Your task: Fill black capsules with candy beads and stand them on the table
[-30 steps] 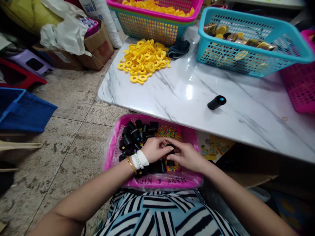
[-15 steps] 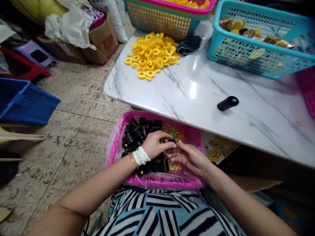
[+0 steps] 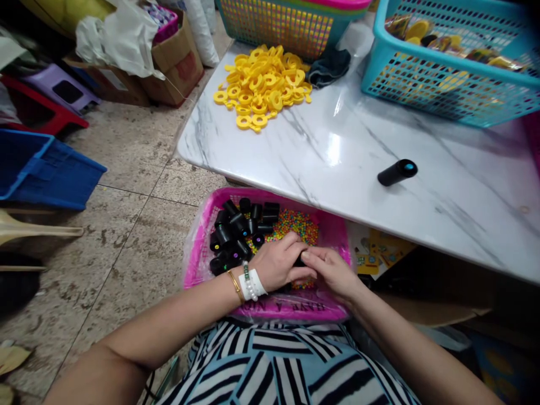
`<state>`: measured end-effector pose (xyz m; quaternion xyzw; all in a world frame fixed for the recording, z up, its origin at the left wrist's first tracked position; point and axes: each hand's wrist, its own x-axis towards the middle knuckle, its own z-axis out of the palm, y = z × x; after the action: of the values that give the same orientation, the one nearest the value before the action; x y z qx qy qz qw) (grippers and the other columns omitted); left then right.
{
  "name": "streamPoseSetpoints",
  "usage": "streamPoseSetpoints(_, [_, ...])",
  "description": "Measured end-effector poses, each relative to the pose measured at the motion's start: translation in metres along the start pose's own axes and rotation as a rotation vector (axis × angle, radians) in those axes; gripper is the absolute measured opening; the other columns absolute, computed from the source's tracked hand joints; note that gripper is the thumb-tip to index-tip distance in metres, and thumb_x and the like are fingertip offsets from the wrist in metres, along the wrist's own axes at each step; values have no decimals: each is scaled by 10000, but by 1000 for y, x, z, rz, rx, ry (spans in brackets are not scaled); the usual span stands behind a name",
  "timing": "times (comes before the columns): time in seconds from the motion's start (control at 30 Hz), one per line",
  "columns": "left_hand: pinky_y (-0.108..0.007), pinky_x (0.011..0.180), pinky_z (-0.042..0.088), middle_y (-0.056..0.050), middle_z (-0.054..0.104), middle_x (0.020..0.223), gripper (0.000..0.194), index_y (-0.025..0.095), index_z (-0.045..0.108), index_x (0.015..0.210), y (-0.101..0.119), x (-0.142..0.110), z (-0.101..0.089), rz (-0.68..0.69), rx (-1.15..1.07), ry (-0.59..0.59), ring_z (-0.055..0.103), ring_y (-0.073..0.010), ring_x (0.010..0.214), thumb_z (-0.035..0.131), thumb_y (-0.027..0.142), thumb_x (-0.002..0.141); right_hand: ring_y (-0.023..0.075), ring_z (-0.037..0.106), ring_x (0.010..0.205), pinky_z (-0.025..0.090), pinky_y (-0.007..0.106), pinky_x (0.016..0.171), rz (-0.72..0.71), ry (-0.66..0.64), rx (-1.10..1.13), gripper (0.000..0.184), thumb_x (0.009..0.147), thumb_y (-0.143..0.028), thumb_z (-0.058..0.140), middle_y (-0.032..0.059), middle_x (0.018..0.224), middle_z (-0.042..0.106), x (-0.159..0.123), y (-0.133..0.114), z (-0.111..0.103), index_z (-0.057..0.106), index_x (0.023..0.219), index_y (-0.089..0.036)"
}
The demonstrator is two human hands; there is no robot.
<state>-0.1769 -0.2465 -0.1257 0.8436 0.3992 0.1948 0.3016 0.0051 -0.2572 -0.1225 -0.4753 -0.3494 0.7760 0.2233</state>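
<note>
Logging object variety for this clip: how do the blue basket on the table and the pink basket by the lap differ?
The blue basket stands on the tabletop; the pink basket sits lower, in front of its edge.
The blue basket has no visible liner; the pink basket has clear plastic over its rim.
The blue basket holds wrapped items; the pink basket holds black cylinders and colourful beads.
Both have perforated walls.
</note>
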Motion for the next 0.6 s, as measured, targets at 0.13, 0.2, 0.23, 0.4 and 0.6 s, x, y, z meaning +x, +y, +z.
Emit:
streamPoseSetpoints(0.13, [-321,766,549,-110,588,1039,608,122,569,1152,-4,-1,4,12,-34,-58,627,-204,881,445,649,878,87,509,513,386,217,532,39,-123,-111,481,796,-596,655,-11,562,585,4,-1,-15,608,673,-134])
streamPoseSetpoints(0.2, [-327,828,542,-126,573,1109,617,113,522,1234,-8,-1,5,-6,-54,-53,618,-216,961,478,617,881,97,534,556,403,226,562,30,-129,-194,423,804,-551,665,6,639,637,8,-8,-22,658,746,-133])
streamPoseSetpoints(0.23, [-334,858,535,-139,558,1156,633,106,482,1288,-9,-1,5,-31,-48,-42,609,-224,1005,497,594,885,117,565,593,427,242,590,12,-89,-263,399,799,-535,673,18,685,662,11,-11,-24,683,816,-136])
streamPoseSetpoints(0.4, [-406,935,483,-178,523,1247,638,83,429,1358,-4,-8,-6,-144,162,-79,551,-281,1113,588,476,881,251,646,872,485,344,748,-250,450,-1154,419,794,-366,698,122,1024,693,26,-17,-23,650,1160,-168])
streamPoseSetpoints(0.6, [-439,863,418,-110,620,941,401,128,668,1006,8,-29,-16,10,387,-380,575,-278,915,682,475,806,239,661,828,470,308,694,-141,162,-1457,223,773,-318,726,116,913,693,29,-10,-14,674,918,-157])
